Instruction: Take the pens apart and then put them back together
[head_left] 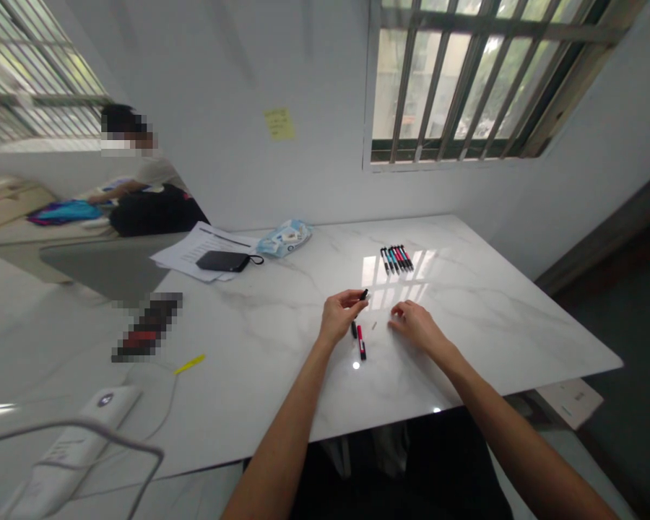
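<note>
My left hand is closed, pinching a small black pen part between thumb and fingertips. Below it on the white marble-look table lie a short black piece and a red and black pen barrel. A tiny thin piece, too small to name, rests between my hands. My right hand hovers low at the tabletop to the right, fingers bent and apart from the thumb, with nothing visible in it. Farther back, several click pens in black, blue and red are lined up side by side.
At the back left, papers lie under a black power bank, beside a blue wipes packet. A yellow strip, a cable and a white power strip are nearer left. A person sits beyond.
</note>
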Motion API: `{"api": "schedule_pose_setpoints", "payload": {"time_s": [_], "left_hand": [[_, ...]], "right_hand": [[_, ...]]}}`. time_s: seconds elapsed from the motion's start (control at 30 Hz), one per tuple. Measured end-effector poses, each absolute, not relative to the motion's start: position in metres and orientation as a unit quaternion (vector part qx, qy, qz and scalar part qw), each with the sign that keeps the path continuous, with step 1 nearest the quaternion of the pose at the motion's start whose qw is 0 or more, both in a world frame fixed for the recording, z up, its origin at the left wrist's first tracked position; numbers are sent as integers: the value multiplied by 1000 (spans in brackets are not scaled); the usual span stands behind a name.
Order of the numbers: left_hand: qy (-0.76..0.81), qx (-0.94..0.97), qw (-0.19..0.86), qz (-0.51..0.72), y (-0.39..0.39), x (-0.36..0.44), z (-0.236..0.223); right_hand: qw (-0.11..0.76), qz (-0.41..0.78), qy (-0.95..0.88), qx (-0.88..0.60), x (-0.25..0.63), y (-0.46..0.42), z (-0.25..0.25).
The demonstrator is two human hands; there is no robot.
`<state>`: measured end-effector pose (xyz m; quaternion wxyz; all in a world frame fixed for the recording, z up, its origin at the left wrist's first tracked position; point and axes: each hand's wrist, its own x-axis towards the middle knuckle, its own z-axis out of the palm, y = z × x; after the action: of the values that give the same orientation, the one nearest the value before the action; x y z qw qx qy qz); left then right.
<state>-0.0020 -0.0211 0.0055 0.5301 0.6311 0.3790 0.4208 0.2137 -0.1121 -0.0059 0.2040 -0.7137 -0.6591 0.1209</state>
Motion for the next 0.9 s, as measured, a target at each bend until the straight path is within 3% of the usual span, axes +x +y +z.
{"api": "schedule_pose_setpoints", "payload": {"time_s": [0.17,0.3,0.47,0.67,0.77,0.9], "left_hand": [[383,631,529,419,-21,-2,5],[380,634,527,420,-22,-2,6],[382,634,526,419,-22,-1,6],[375,645,522,413,-23,0,4],[378,645,522,411,-24,0,5],[381,642,524,410,-25,0,9]], "right_hand": [[149,57,-630,-760,245,-116,-7],[165,43,-637,-752,255,-115,-11],[370,140,-601,-694,242,-105,-10],[599,303,-504,-543,210,-86,28],[653,332,-458,-504,201,-79,44],[653,333,-466,-495,195,-71,44]]}}
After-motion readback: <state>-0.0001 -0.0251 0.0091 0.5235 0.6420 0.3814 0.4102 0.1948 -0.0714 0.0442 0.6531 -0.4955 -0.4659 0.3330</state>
